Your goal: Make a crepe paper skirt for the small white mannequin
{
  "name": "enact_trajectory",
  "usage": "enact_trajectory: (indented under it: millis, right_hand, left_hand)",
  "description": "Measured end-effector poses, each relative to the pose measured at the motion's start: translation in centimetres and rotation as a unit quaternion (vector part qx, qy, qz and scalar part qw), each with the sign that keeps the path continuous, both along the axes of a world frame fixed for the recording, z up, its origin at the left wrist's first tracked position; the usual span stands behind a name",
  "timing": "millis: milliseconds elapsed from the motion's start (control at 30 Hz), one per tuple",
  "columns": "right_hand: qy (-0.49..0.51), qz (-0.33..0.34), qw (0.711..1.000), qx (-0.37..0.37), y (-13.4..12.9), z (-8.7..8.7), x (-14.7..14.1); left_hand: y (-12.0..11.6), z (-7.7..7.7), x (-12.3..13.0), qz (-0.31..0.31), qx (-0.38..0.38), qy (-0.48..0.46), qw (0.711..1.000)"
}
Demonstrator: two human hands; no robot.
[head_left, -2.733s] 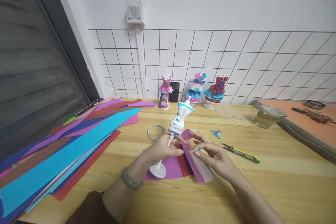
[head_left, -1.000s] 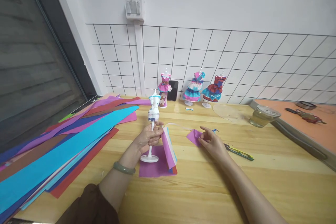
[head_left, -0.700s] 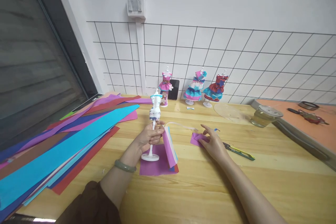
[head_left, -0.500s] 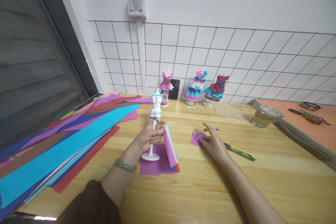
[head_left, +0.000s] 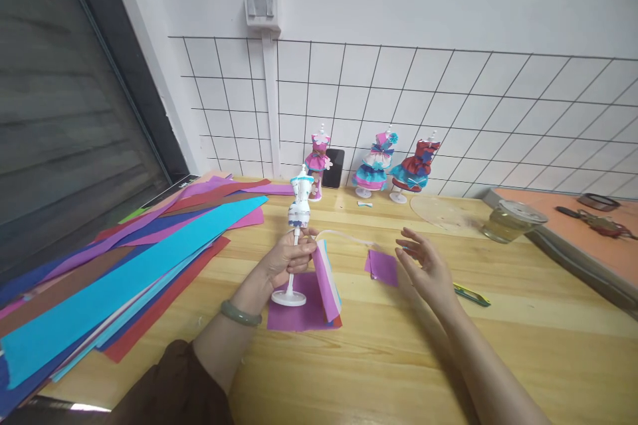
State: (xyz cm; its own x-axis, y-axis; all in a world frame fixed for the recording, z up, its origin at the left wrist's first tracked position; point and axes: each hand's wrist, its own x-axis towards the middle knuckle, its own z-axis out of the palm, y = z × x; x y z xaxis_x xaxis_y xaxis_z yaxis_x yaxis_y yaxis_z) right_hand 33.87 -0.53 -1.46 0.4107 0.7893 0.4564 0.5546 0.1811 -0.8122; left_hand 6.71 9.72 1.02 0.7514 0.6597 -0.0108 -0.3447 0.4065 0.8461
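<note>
My left hand [head_left: 289, 260] is closed around the stem of a small white dress form [head_left: 300, 202], which stands upright on a round base. The same hand pinches a few layered sheets of purple, white and blue paper or fabric [head_left: 326, 282], whose exact material I cannot tell. Beneath them a larger purple sheet [head_left: 299, 319] lies on the table. My right hand [head_left: 426, 269] hovers with fingers spread, holding nothing, just right of a small purple square [head_left: 383, 267]. Partly behind that hand lie yellow-green snips [head_left: 472, 295]. A thin white cord [head_left: 349, 236] runs between the hands.
Long coloured strips [head_left: 134, 259] cover the table's left side. Dressed forms in pink [head_left: 319, 153], blue and pink [head_left: 373, 166], and red and blue [head_left: 416, 166] stand along the wall. A phone [head_left: 333, 168] leans there. A lidded cup [head_left: 513, 222] stands right, beside an orange surface with keys [head_left: 595, 220].
My right hand has let go of the small purple square and moved right, its fingers apart. The square now lies flat. My left hand keeps its hold on the dress form.
</note>
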Motion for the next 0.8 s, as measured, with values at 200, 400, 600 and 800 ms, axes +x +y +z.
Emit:
enact_trajectory:
  millis: [200,400,600,800]
  right_hand:
    - [0.228,0.097,0.967,-0.056,-0.8,1.4,-4.4]
    - [0.302,0.272,0.906,-0.117,-1.4,1.1,-7.3]
    - [0.323,0.307,0.878,-0.175,-1.9,1.6,-7.9]
    - [0.378,0.240,0.873,-0.194,-2.0,1.9,-7.6]
  left_hand:
    - [-1.4,0.7,0.6,-0.054,0.016,0.025,0.998]
    - [-2.8,0.9,1.3,-0.118,0.036,0.071,0.990]
    - [-2.9,0.6,1.8,-0.091,0.042,0.092,0.991]
    - [-2.7,0.2,2.0,-0.067,0.042,0.106,0.991]
